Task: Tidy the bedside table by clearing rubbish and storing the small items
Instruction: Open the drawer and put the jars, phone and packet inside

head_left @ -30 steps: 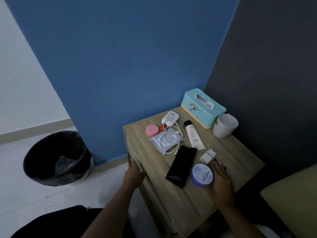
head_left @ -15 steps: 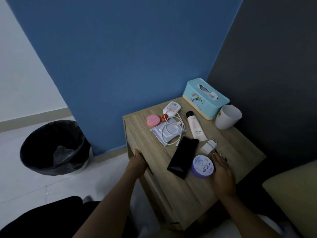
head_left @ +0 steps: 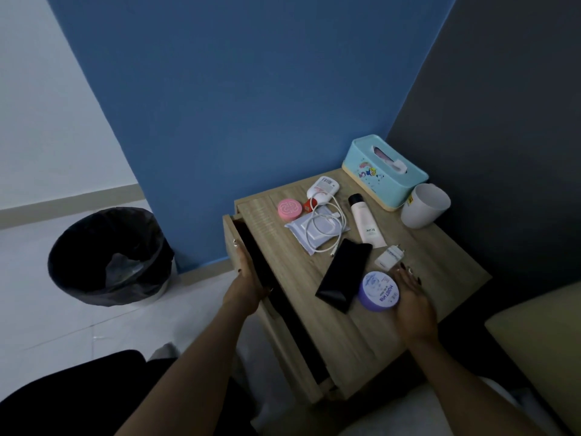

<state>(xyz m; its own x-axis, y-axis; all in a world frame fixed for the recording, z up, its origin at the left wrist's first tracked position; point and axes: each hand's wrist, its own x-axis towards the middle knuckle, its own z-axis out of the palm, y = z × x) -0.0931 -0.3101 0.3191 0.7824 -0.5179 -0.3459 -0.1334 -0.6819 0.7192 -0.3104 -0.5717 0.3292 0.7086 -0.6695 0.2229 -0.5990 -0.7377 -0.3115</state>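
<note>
While our left hand (head_left: 248, 280) grips the top rim of the drawer (head_left: 276, 335), fingers curled over it, the drawer stands partly out below the left edge of the tabletop (head_left: 352, 338), with a dark gap showing. Our right hand (head_left: 412, 305) sits near the near right corner. Its fingers lie loosely extended against the right side of the purple jar (head_left: 379, 291), touching it but not closed round it. Just left of the jar lies the black phone (head_left: 344, 276), and just beyond the jar the white plug (head_left: 388, 256). Further back, the cream tube (head_left: 366, 221) lies beside the wipes pack (head_left: 301, 231), with the white cable (head_left: 341, 225) looped on top. Behind those sit the pink tin (head_left: 290, 209) and the white bottle (head_left: 323, 187). The tissue box (head_left: 383, 174) fills the far right corner, the white cup (head_left: 424, 206) just beside it. Well off to the left, the lined bin (head_left: 110, 256) stands on the floor.

We judge the storing step is in hand. Next we would close the fingers round the jar, lift it clear of the phone and carry it left into the gap, which likely needs widening first.
</note>
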